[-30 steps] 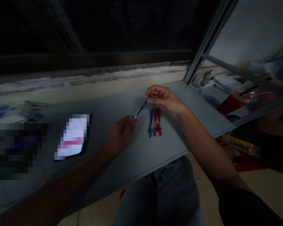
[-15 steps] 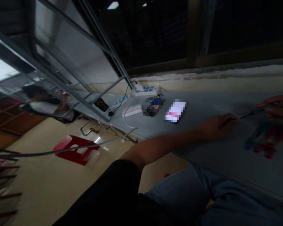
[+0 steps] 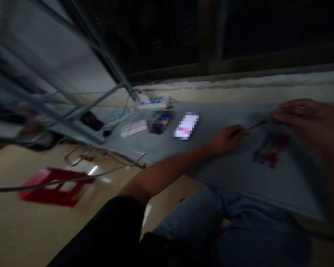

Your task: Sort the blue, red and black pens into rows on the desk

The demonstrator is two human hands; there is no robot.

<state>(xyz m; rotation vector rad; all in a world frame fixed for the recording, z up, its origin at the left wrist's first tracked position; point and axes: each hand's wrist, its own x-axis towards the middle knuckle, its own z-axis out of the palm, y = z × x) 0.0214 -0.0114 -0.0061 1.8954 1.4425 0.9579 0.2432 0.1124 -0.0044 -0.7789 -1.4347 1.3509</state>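
The picture is dark and smeared by motion. My left hand (image 3: 227, 138) and my right hand (image 3: 308, 118) hold the two ends of a thin dark pen-like stick (image 3: 258, 124) above a grey table (image 3: 217, 170). Both hands are closed on it. Just below the stick lie a blue clip-like piece (image 3: 260, 149) and a red one (image 3: 275, 150) side by side on the table.
A phone with a lit screen (image 3: 186, 126) lies left of my left hand. Further left are a dark object (image 3: 158, 121), white power strips (image 3: 153, 101) and cables. A red stool (image 3: 54, 185) stands on the floor. Metal shelf bars (image 3: 80, 100) rise at left.
The camera swung far to the left and is now drifting back right. My hands keep hold of the stick over the blue and red pieces.
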